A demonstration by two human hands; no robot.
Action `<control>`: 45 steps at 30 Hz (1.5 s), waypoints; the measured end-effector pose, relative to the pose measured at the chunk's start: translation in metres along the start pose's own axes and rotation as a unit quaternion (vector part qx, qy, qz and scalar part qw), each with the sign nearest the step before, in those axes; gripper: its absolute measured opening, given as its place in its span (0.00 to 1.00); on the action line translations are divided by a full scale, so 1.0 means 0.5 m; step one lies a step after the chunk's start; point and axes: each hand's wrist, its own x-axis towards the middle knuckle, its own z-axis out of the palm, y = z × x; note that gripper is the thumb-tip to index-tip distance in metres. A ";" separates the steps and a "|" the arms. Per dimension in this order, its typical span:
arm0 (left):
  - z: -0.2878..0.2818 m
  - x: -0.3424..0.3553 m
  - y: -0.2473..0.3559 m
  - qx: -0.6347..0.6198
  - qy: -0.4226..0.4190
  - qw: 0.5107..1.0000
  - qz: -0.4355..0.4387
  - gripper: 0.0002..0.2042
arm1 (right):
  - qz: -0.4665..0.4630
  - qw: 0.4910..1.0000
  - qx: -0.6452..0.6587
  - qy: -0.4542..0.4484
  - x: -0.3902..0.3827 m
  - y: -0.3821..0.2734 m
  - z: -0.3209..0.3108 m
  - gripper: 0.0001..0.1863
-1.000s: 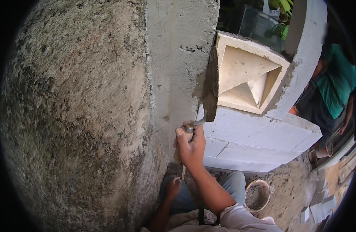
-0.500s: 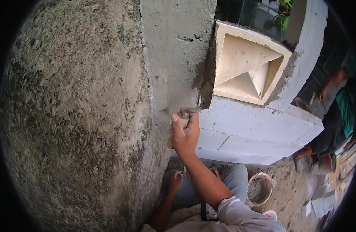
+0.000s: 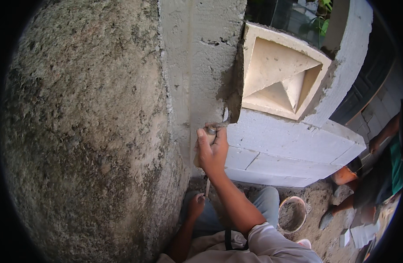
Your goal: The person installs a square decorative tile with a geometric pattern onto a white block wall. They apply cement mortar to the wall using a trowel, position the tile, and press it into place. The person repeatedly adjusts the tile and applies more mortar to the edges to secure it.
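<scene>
My right hand (image 3: 213, 149) is wrapped round the handle of a trowel (image 3: 210, 130), its thumb lying along the top. The trowel's bent neck and dark blade sit at the lower left edge of a cream vent block (image 3: 278, 44), where damp mortar (image 3: 228, 83) marks the grey plastered wall (image 3: 206, 57). The block has a pyramid-shaped recess and is set above white blocks. Low by my knee, my left hand (image 3: 196, 205) is closed on a thin light-coloured stick-like tool (image 3: 207, 188); its lower end is hidden.
A large rough boulder-like wall (image 3: 92, 131) rises close on the left. White block courses (image 3: 289, 144) curve off to the right. On the ground stands a bucket of grey mortar (image 3: 292, 215). Another person (image 3: 381, 171) is at the far right, near an orange bucket (image 3: 344, 175) and cut blocks (image 3: 363, 234).
My right hand and the trowel have shifted very slightly right. More of the stick shows above my left hand. The other person has shifted position, and an orange bucket has come into view beside them.
</scene>
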 end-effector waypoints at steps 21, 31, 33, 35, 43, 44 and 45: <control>0.000 0.009 -0.011 0.044 0.017 0.998 0.050 0.21 | -0.075 0.995 -0.056 0.041 0.005 0.015 0.006 0.15; 0.001 -0.007 0.019 0.041 0.018 0.999 0.017 0.19 | 0.032 0.999 0.025 0.031 -0.056 -0.006 -0.014 0.15; -0.001 -0.002 0.017 0.045 0.013 0.999 0.022 0.20 | 0.039 0.999 0.031 0.018 -0.037 -0.011 -0.022 0.15; -0.001 0.004 0.023 0.050 0.009 0.998 0.038 0.20 | 0.034 0.999 -0.003 -0.011 -0.018 -0.015 -0.037 0.15; 0.025 -0.017 0.027 0.039 0.032 0.999 0.006 0.17 | 0.059 0.987 -0.076 -0.131 -0.028 -0.139 -0.266 0.14; 0.036 -0.021 0.024 0.034 0.015 0.999 0.001 0.17 | 0.067 0.984 -0.098 -0.132 -0.003 -0.184 -0.316 0.13; 0.028 -0.014 0.029 0.032 0.006 0.999 -0.003 0.17 | 0.084 0.977 -0.136 -0.141 0.030 -0.239 -0.354 0.13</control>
